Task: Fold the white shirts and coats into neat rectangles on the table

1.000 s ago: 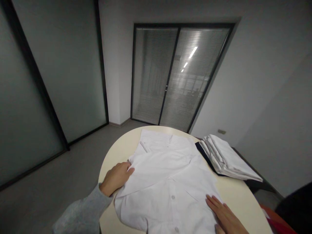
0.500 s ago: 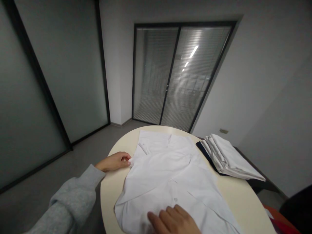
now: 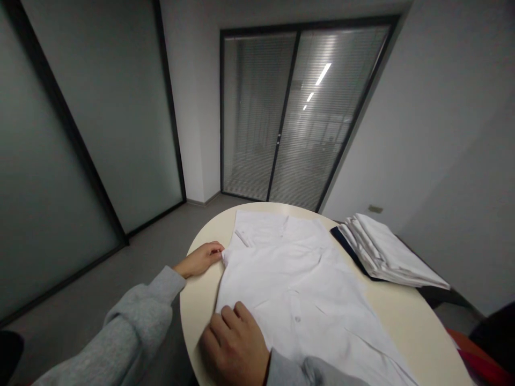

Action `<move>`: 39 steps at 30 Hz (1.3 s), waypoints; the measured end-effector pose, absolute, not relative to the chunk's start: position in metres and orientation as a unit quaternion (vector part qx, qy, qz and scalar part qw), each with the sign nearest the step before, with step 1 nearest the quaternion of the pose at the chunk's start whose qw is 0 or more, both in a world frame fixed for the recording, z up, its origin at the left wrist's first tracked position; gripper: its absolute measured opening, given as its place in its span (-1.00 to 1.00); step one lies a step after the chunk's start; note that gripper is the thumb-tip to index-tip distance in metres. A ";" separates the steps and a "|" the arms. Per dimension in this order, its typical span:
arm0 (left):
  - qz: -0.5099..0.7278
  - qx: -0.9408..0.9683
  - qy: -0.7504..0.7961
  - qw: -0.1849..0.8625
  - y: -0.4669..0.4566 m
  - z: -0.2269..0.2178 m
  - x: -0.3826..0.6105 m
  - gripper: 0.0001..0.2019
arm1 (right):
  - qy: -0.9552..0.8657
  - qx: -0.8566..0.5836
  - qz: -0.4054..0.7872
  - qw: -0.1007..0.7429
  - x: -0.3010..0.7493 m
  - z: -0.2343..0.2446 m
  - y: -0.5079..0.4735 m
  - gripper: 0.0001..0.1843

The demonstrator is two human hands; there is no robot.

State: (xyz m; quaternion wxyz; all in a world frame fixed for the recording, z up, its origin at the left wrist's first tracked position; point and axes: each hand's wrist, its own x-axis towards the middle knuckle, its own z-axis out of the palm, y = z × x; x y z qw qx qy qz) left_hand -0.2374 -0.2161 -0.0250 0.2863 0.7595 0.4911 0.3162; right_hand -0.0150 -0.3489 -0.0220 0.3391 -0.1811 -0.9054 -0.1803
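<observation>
A white buttoned shirt (image 3: 289, 268) lies spread over the round cream table, with a few creases across it. At its left edge my left hand (image 3: 204, 257) pinches a bit of the cloth between thumb and fingers. Nearer to me, my right hand (image 3: 237, 340) is closed at the shirt's lower left edge, knuckles up. Its fingertips are hidden beneath the hand, and its forearm in a grey sleeve (image 3: 314, 372) crosses the near part of the shirt.
A stack of folded white cloth (image 3: 378, 249) sits on a dark navy piece (image 3: 350, 252) at the table's right edge. The cream table top (image 3: 406, 316) shows along the shirt's right side. Something red and orange (image 3: 477, 354) is at the lower right, off the table.
My right hand has moved left, from the front middle of the shirt to its lower left edge. My left hand stays at the left edge. The view has shifted slightly.
</observation>
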 end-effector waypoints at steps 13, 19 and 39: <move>0.368 0.684 0.479 0.409 -0.231 -0.017 -0.244 -0.53 | -0.895 -0.149 -0.171 0.385 -0.027 -0.047 -0.338 -0.71; 0.369 0.683 0.444 0.448 -0.236 -0.024 -0.244 -0.36 | -0.922 -0.146 -0.119 0.338 -0.025 -0.052 -0.338 -0.77; 0.241 0.680 0.604 0.339 -0.193 -0.015 -0.251 -0.44 | -0.939 -0.184 -0.090 0.276 -0.012 -0.029 -0.339 -0.76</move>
